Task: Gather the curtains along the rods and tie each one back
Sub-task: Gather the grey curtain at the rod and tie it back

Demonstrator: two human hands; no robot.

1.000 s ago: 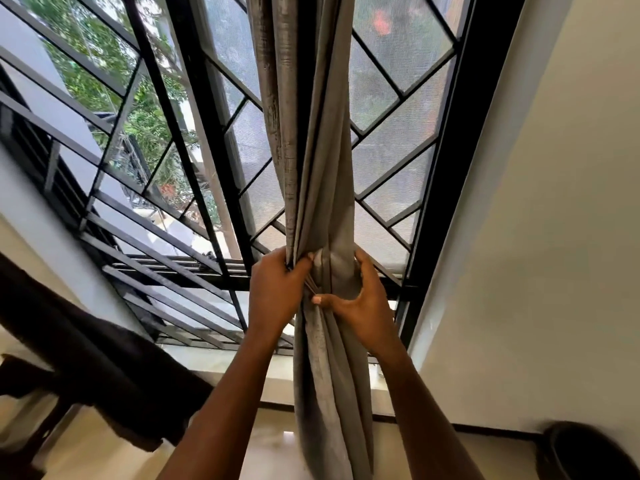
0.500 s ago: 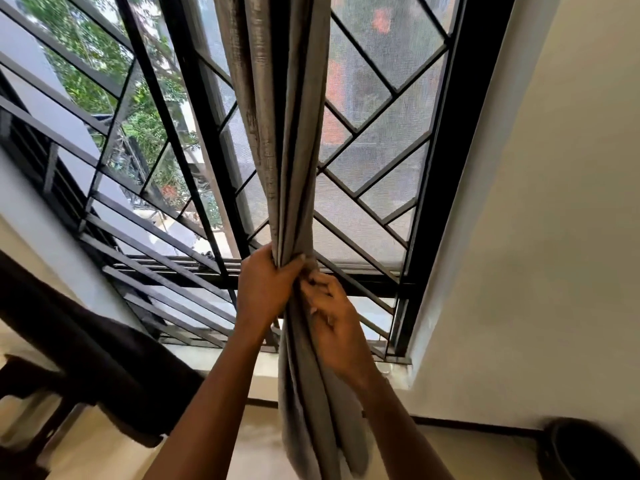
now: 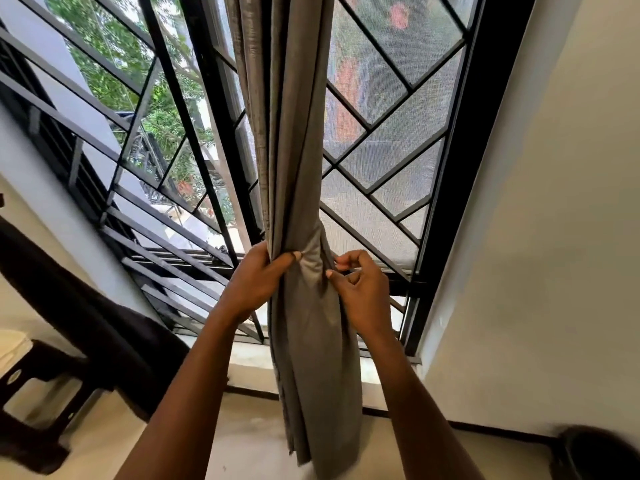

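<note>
Curtain (image 3: 298, 140) is bunched into one grey column hanging in front of the window grille (image 3: 384, 140), w/ a pinched waist approx at the level of the hands. Vs a sec ago: both hands were wrapped around the bundle there; half a sec ago the right was pressed over the front of the folds. Now the right hand (image 3: 363, 289) has pulled off to the right side, fingers curled, thumb and forefinger tip just touching the edge of the fabric at the waist. It may be nipping a fold or a thin tie, can't tell from this angle; no separate cord or band is visible. The left hand (image 3: 258, 282) hasn't let go: closed around the left side of the bundle, thumb across the front, clamping the folds.

Meaning for the task: gathering of this curtain looks done, and the cloth bulging out at the waist suggests a wrap or tuck is being formed. Tie-back is prob. mid-way, not secured, since the left hand is what holds the bunch together.

Position: curtain runs straight down between the two hands, left hand on it, right hand just beside it at the right edge. Below the hands the tail hangs loose, past the sill (image 3: 249, 362) toward the floor (image 3: 242, 441). Rod is out of frame above.
</note>
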